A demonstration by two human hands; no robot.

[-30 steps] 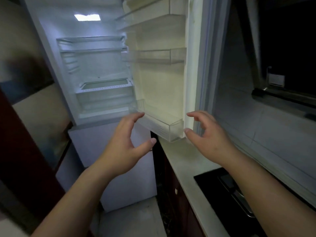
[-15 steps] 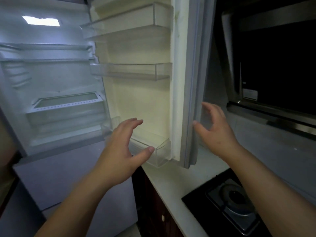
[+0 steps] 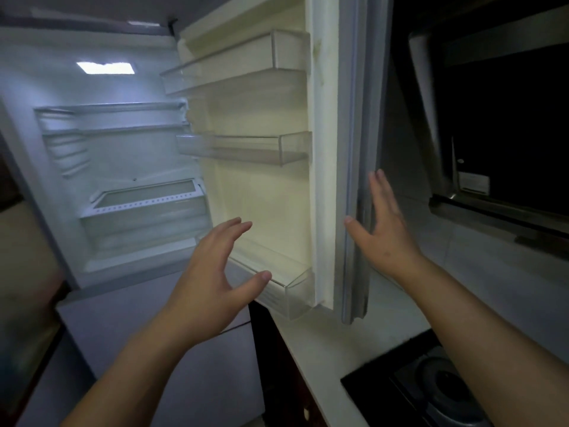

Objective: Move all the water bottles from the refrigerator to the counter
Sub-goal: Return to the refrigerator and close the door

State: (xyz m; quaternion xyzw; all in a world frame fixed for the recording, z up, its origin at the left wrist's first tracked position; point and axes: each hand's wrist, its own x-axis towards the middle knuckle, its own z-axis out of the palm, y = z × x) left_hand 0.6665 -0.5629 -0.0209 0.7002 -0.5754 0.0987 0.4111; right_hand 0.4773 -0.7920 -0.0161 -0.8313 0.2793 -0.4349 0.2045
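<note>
1. Looking into the lit refrigerator (image 3: 123, 155), I see bare white shelves; I cannot find any water bottles.
2. My left hand (image 3: 212, 282) hovers spread before the lowest door bin (image 3: 286, 291), gripping nothing.
3. My right hand (image 3: 381, 229), fingers splayed, lies against the door edge (image 3: 354, 149), above the pale counter (image 3: 326, 349).

Refrigerator (image 3: 123, 155) interior white; door (image 3: 264, 198) lining cream, shelves clear; counter (image 3: 323, 343) off-white; stove (image 3: 431, 392) black.

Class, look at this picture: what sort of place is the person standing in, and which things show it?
Most likely a home kitchen: an open white refrigerator with clear plastic door shelves, a pale stone counter, and a black gas hob.
</note>
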